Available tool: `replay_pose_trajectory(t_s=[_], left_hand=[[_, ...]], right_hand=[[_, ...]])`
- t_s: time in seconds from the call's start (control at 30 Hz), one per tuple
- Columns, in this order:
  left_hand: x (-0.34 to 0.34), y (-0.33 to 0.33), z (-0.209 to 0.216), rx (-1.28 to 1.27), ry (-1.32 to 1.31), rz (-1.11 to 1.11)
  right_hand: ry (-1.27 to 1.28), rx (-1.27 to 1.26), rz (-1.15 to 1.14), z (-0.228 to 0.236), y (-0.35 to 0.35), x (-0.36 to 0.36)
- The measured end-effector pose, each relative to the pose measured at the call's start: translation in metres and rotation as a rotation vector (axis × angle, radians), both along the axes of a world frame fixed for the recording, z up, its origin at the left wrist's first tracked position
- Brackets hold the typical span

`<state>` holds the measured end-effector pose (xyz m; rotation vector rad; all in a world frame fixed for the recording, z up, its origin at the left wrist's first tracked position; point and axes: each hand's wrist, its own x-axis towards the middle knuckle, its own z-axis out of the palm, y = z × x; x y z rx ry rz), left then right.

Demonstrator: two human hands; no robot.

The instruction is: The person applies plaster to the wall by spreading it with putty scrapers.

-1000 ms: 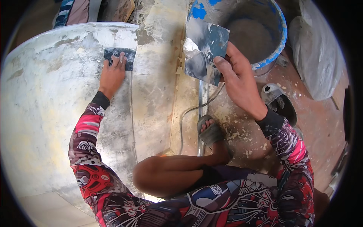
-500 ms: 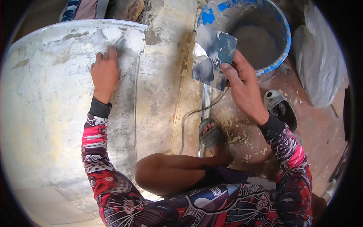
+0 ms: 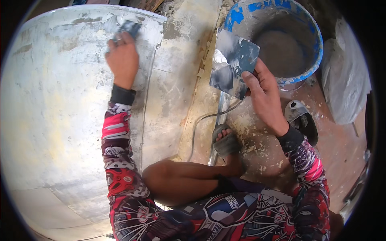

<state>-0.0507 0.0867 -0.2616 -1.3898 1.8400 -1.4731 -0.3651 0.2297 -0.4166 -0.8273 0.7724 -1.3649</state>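
Observation:
My left hand (image 3: 124, 60) is closed on a small dark putty scraper (image 3: 131, 28), whose blade lies against the far part of a pale, patchy curved surface (image 3: 72, 92). White and grey filler is smeared there. My right hand (image 3: 265, 94) pinches the right edge of a thin, dark square plate (image 3: 237, 58), thumb on top and fingers behind it. A white dab of putty (image 3: 219, 58) sits on the plate's left side, with grey smears around it. The plate is held in front of the near-left rim of a bucket.
The blue-rimmed, putty-smeared bucket (image 3: 320, 52) stands at the far right. Beside it lie a pale plastic bag (image 3: 343, 80) and a cut-open container (image 3: 299, 120). A dark cable (image 3: 205, 116) crosses a metal strip (image 3: 220, 116) near my sandalled foot (image 3: 227, 140).
My left hand has shifted slightly right and away from me, and the scraper now shows more fully. The plate in my right hand appears a little farther right, as the whole view has shifted.

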Motion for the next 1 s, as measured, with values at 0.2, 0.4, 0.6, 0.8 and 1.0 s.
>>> replay_pose_trajectory(t_s=[0.2,0.4,0.6,0.8,1.0], left_hand=[[-0.004,0.012,-0.089,0.132,-0.033,-0.113],[-0.005,0.038,-0.135,0.396,0.064,-0.086],[-0.025,0.106,-0.102,0.550,0.674,-0.026],[-0.051,0.139,-0.081,0.638,2.537,0.095],[-0.059,0.161,-0.081,0.620,2.188,0.088]], right_hand=[[-0.028,-0.019,-0.021,-0.002,-0.001,0.000],[-0.001,0.002,0.001,0.005,-0.001,-0.002],[0.016,-0.031,0.003,-0.011,0.009,0.007],[-0.210,0.224,0.143,-0.031,0.015,0.032],[-0.198,0.160,0.081,-0.031,0.015,0.040]])
